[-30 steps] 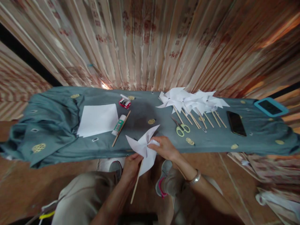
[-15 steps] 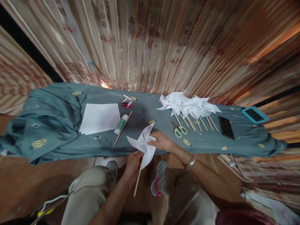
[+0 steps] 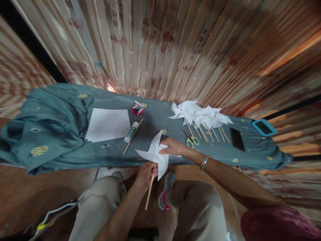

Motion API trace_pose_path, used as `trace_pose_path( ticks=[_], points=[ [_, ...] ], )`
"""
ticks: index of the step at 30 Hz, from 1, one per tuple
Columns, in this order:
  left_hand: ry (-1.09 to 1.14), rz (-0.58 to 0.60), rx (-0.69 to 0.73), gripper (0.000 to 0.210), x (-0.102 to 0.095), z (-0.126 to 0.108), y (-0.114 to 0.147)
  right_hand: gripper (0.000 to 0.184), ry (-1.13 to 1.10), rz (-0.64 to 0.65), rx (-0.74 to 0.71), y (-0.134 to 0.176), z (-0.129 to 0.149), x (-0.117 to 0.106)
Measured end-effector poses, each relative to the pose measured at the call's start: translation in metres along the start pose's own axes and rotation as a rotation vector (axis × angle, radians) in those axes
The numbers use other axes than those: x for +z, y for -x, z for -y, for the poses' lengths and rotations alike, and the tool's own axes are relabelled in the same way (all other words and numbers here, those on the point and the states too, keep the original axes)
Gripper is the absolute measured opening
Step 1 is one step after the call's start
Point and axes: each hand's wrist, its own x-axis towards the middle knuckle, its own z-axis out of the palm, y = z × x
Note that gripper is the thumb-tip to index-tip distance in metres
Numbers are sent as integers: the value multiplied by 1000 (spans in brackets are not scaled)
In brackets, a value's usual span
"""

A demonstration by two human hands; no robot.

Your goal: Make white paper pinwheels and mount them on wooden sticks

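Just over the table's near edge I hold a white paper pinwheel (image 3: 158, 157) on a thin wooden stick (image 3: 149, 193). My left hand (image 3: 145, 175) is closed around the upper part of the stick, below the blades. With its fingers at the centre of the pinwheel, my right hand (image 3: 173, 148) pinches the paper there. One blade points right beneath that hand, partly hidden. Right of my right hand lie green-handled scissors (image 3: 192, 140). A glue stick (image 3: 131, 132) and a loose wooden stick (image 3: 133, 136) lie side by side to the left.
Several white pinwheels (image 3: 200, 113) lie heaped at the back right, sticks toward me. A stack of white paper (image 3: 109, 124) is on the left, near a small red box (image 3: 137, 109). A dark phone (image 3: 237, 139) and a blue-framed tablet (image 3: 264, 127) lie on the right of the cloth-covered table (image 3: 67, 134).
The pinwheel has turned slightly in my hands, and its right blade now shows beneath my right hand. My left hand still grips the stick. The view has shifted a little.
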Motion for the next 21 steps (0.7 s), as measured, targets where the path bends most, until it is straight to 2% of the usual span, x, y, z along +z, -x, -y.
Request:
trace_pose_path(
  ticks=[10, 21],
  points=[
    [54, -35, 79, 28, -2, 8, -6, 16, -18, 20, 44, -3, -5, -2],
    [69, -37, 85, 33, 3, 1, -2, 19, -82, -9, 85, -5, -12, 5]
  ],
)
